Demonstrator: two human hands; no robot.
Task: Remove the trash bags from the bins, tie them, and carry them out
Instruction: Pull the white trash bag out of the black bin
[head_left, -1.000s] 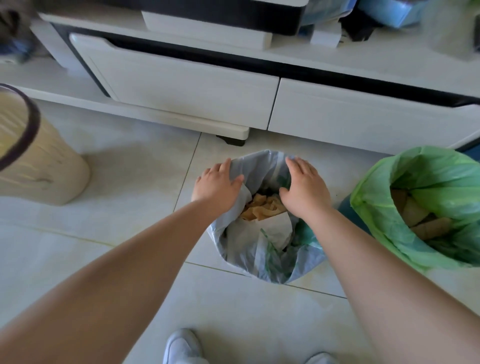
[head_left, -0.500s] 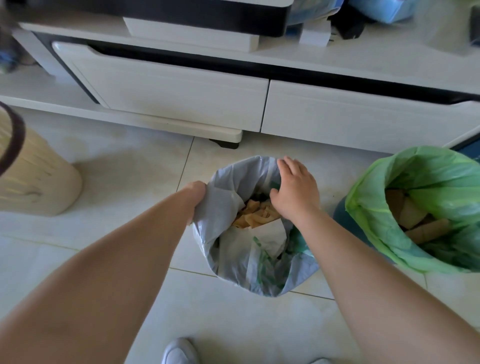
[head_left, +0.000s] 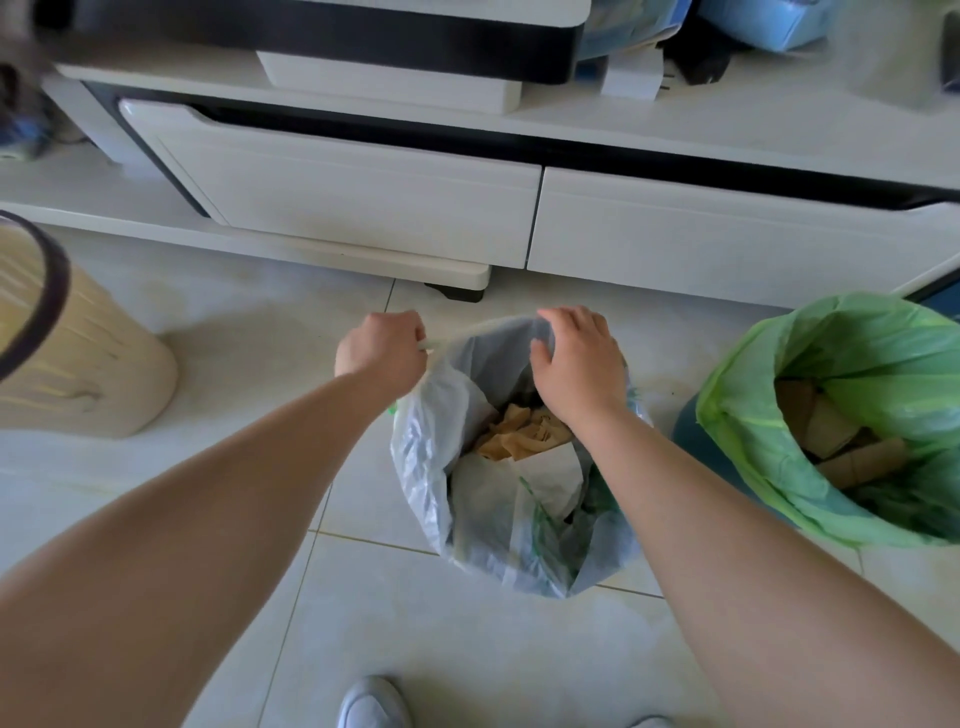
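Observation:
A grey trash bag (head_left: 431, 467) stands on the tiled floor in front of me, full of brown paper scraps (head_left: 514, 434) and white paper. My left hand (head_left: 382, 351) is closed on the bag's far left rim and pulls it taut. My right hand (head_left: 574, 364) grips the far right rim, fingers curled over the edge. To the right, a green trash bag (head_left: 753, 431) lines a dark blue bin (head_left: 696, 441) and holds cardboard pieces. The bin under the grey bag is hidden.
A white low cabinet (head_left: 363, 208) with drawers runs along the back, close behind the bags. A beige bin (head_left: 88, 374) with a dark rim stands at the left. My white shoe (head_left: 371, 701) is at the bottom edge on the pale tiled floor.
My left hand has left the near rim, closed into a fist on the far left edge and drawn the bag's mouth up. My right hand shifted to the far rim.

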